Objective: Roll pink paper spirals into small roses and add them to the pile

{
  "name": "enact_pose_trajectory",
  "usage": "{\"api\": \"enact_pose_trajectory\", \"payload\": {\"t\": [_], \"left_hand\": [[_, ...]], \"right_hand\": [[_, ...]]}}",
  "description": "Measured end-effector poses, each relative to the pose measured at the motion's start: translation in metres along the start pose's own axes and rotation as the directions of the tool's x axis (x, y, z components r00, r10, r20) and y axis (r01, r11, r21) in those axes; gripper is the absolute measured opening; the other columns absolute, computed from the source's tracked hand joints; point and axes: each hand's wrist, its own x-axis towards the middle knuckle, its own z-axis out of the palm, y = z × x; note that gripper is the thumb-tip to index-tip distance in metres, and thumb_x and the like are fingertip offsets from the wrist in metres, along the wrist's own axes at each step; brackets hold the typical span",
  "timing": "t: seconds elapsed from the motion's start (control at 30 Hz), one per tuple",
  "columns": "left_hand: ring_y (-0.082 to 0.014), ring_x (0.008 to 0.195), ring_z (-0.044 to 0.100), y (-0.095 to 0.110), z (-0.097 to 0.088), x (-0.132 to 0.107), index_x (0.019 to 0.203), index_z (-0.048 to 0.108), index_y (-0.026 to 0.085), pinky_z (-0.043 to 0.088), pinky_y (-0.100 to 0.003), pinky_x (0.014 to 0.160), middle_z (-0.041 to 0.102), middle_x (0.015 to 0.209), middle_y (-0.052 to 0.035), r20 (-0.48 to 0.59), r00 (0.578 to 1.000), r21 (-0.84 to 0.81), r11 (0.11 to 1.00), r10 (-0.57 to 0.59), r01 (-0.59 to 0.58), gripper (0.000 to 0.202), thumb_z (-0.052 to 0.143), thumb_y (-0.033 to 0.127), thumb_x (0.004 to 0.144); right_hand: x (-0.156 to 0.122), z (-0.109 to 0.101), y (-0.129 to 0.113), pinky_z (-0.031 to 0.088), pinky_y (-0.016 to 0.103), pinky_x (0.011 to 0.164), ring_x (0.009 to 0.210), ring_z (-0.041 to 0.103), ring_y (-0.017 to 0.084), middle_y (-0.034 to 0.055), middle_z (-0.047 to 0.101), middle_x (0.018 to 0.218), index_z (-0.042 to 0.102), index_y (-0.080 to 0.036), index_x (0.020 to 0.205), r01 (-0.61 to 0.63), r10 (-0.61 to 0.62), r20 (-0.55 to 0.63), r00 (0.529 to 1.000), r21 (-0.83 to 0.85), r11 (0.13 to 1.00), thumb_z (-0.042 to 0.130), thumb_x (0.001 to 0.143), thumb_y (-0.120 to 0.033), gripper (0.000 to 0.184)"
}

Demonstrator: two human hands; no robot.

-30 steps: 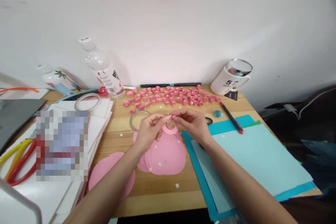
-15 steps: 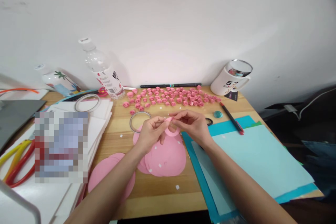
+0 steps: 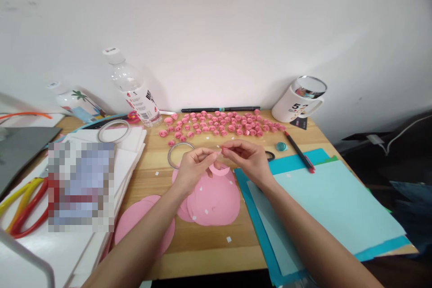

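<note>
My left hand (image 3: 194, 168) and my right hand (image 3: 246, 157) meet above the wooden desk (image 3: 202, 243), fingertips pinched together on a thin pink paper strip (image 3: 219, 168) that curls down from them. Under the hands lies a stack of pink paper circles (image 3: 214, 200) dotted with small white tape bits. Behind them, several small rolled pink paper roses (image 3: 219, 123) are spread across the desk's far side.
A tape ring (image 3: 178, 153) lies left of my hands. Blue paper sheets (image 3: 330, 202) cover the right side, with a red pen (image 3: 299, 150) and a white mug (image 3: 300, 99). A clear bottle (image 3: 135, 90), white foam sheets (image 3: 128, 153) and red-yellow scissors (image 3: 23, 207) are on the left.
The hands came closer together over the pink strip and their fingertips now meet; the strip hangs lower beneath them. Nothing else on the desk moved.
</note>
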Motion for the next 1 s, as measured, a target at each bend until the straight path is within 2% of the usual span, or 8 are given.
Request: {"api": "enact_pose_trajectory", "payload": {"t": [0.13,0.37,0.57,0.73,1.0], "left_hand": [[-0.0094,0.049,0.057,-0.0031,-0.0026,0.0027,0.082,0.066,0.012,0.043,-0.019,0.043,0.064,0.059,-0.0013,0.022,1.0,-0.072,0.997,-0.015,0.016,0.024,0.069,0.034,0.071],[-0.0072,0.041,0.055,-0.0071,-0.0048,0.0036,0.083,0.064,0.012,0.037,-0.018,0.036,0.066,0.067,-0.0025,0.049,0.997,-0.124,0.99,-0.065,0.071,0.029,0.074,0.033,0.067],[-0.0069,0.044,0.055,-0.0091,-0.0045,0.0026,0.086,0.066,0.012,0.04,-0.018,0.04,0.068,0.07,-0.0033,0.09,0.996,-0.064,0.997,-0.028,0.034,0.025,0.072,0.029,0.069],[-0.0082,0.043,0.055,-0.0081,-0.0044,0.0027,0.095,0.062,0.013,0.041,-0.02,0.039,0.068,0.069,-0.0024,0.047,0.999,-0.055,0.998,0.008,-0.006,0.034,0.073,0.031,0.068],[-0.0076,0.043,0.052,-0.001,-0.0014,-0.0008,0.093,0.066,0.011,0.041,-0.02,0.041,0.061,0.06,0.0001,0.055,0.998,0.046,0.998,0.032,-0.035,0.032,0.071,0.032,0.07]], "right_hand": [[0.0002,-0.0009,0.0,0.055,0.034,0.07,0.07,0.064,0.016,0.0042,0.069,0.079,0.07,-0.02,0.082,0.01,-0.009,0.02,1.0,-0.023,1.0,0.073,0.069,-0.036,0.021],[0.0004,-0.0016,0.0013,0.054,0.029,0.064,0.066,0.062,0.014,0.0009,0.064,0.071,0.061,-0.019,0.079,0.006,-0.006,0.016,1.0,0.033,0.999,0.078,0.063,-0.036,0.028],[0.0006,-0.0004,-0.0012,0.053,0.028,0.063,0.067,0.061,0.014,0.0,0.062,0.071,0.058,-0.021,0.079,0.01,-0.011,0.02,1.0,0.042,0.999,0.077,0.064,-0.035,0.028],[0.001,-0.0013,-0.0005,0.053,0.029,0.065,0.069,0.061,0.014,0.0023,0.064,0.075,0.061,-0.019,0.074,0.04,-0.04,-0.01,0.999,0.014,0.999,0.077,0.064,-0.033,0.023],[-0.0001,-0.0024,-0.0004,0.049,0.025,0.055,0.058,0.057,0.011,-0.0025,0.059,0.064,0.059,-0.02,0.073,0.008,-0.008,-0.004,1.0,0.049,0.999,0.079,0.062,-0.031,0.026]]}}
